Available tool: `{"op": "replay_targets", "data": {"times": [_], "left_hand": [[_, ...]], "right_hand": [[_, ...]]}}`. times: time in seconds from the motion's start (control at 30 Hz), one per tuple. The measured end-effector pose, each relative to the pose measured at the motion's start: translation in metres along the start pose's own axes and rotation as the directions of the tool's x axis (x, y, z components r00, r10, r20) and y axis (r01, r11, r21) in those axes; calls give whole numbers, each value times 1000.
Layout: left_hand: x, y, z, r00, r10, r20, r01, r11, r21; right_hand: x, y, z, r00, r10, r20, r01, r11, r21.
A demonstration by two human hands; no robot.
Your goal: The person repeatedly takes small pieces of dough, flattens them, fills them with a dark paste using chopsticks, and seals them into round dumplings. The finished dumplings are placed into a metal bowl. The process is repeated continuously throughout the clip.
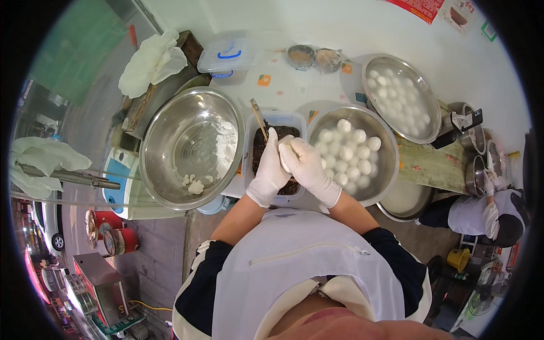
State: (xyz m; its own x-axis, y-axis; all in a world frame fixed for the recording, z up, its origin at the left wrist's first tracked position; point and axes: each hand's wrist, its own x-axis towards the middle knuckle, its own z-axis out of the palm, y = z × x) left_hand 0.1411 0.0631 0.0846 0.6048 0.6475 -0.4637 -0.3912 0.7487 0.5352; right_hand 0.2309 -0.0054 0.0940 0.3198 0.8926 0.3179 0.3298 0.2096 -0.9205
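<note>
My left hand (270,173) and my right hand (311,166), both in white gloves, meet above a clear plastic tub. Between them they cup a small piece of white dough (285,158), mostly covered by the fingers. The plastic tub (301,123) beneath holds a dark, crumbly filling (260,148), and two thin wooden sticks (258,117) lean out of it at the far left. Close to my right hand stands a steel basin (389,170) of white dough balls (352,172) in cloudy liquid.
A large steel basin (163,127) at left contains white powder (226,146) and dough scraps (196,187). Another basin of balls (432,102) stands at back right, near a phone on a holder (471,120). A lidded plastic box (225,55) sits behind. Another person (480,214) works at far right.
</note>
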Motion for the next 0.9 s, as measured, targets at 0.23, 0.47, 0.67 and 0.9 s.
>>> {"op": "replay_targets", "data": {"times": [0.23,0.47,0.67,0.9], "left_hand": [[-24,15,3,942,-116,313,132,991,-30],[-25,0,14,956,47,290,-65,997,50],[-23,24,3,964,113,240,-85,989,-124],[-35,-13,10,965,197,174,-227,958,176]], "right_hand": [[-18,-29,13,877,-460,138,461,725,-511],[14,-2,-10,925,-379,-30,334,848,-412],[-20,-11,1,906,-414,91,423,884,-196],[7,-11,-1,964,-265,34,260,904,-340]]}}
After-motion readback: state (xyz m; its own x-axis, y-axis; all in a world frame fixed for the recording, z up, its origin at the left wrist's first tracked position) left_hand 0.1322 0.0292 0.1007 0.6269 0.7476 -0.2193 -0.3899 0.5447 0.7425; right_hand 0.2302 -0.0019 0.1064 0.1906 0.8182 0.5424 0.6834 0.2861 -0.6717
